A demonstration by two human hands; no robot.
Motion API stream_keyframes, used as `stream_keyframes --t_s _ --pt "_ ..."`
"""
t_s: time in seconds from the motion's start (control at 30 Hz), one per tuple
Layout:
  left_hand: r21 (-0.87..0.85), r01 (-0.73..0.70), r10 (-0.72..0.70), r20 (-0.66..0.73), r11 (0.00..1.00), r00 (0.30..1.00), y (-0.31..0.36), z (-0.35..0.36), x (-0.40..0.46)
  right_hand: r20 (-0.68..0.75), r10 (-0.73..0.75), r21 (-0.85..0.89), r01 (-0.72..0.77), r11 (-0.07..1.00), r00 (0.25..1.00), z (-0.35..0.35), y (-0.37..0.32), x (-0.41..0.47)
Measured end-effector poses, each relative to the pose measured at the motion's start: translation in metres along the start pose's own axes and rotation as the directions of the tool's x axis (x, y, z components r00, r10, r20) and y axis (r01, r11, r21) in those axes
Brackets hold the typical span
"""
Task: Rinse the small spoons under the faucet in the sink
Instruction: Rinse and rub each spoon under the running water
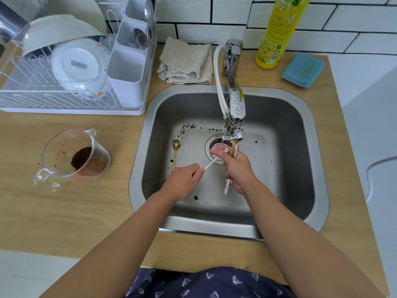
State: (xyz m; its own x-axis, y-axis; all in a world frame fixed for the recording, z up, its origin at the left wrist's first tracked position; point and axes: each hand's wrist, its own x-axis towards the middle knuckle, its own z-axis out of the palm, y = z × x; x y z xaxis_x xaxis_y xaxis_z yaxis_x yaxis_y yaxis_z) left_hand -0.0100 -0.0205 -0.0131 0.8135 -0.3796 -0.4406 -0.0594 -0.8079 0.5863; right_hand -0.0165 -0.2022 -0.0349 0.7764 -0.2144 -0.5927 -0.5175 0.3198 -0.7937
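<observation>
Rinsing is the step in hand: we hold both hands low in the stainless steel sink (pixel 305 160), right under the outlet of the chrome faucet (pixel 233 117). Our left hand (pixel 184 181) pinches the end of a thin white-handled small spoon (pixel 210 164), whose bowl reaches up to the fingers of our right hand (pixel 236 171) over the round drain strainer (pixel 214 157). The right hand grips a bundle of other small spoons, gold and pale parts showing at the spout and pale handle ends sticking out below the palm; how many we cannot tell. Whether water runs is also not clear to us. One slim gold teaspoon (pixel 175 153) lies on the sink floor, left of the drain, among dark coffee grounds, apparently not yet rinsed.

Next, we judge, the white spoon's bowl needs turning under the spout, then the gold teaspoon must be picked up. Wet, thin handles may slip from our grip.
</observation>
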Motion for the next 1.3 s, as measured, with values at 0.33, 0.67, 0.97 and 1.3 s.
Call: stream_keyframes --t_s 0.33,0.67,0.97,1.3 --pt "0.101 -0.006 0.011 -0.047 0.995 0.999 -0.003 0.003 -0.001 0.044 -0.060 -0.163 0.066 0.984 0.997 -0.002 0.004 -0.002" --pt "0.027 0.189 -0.189 -0.002 0.982 0.982 -0.001 -0.002 0.000 0.188 -0.038 0.048 0.030 0.998 0.981 0.002 0.000 -0.006" --pt "-0.500 0.488 -0.276 0.440 0.715 0.855 0.005 -0.005 0.002 0.125 0.080 0.166 -0.100 0.981 0.989 -0.002 -0.002 0.000" --pt "-0.238 0.027 -0.013 0.059 0.971 0.998 0.023 0.001 0.041 -0.314 -0.080 0.194 0.146 0.970 0.946 -0.026 -0.021 0.000"
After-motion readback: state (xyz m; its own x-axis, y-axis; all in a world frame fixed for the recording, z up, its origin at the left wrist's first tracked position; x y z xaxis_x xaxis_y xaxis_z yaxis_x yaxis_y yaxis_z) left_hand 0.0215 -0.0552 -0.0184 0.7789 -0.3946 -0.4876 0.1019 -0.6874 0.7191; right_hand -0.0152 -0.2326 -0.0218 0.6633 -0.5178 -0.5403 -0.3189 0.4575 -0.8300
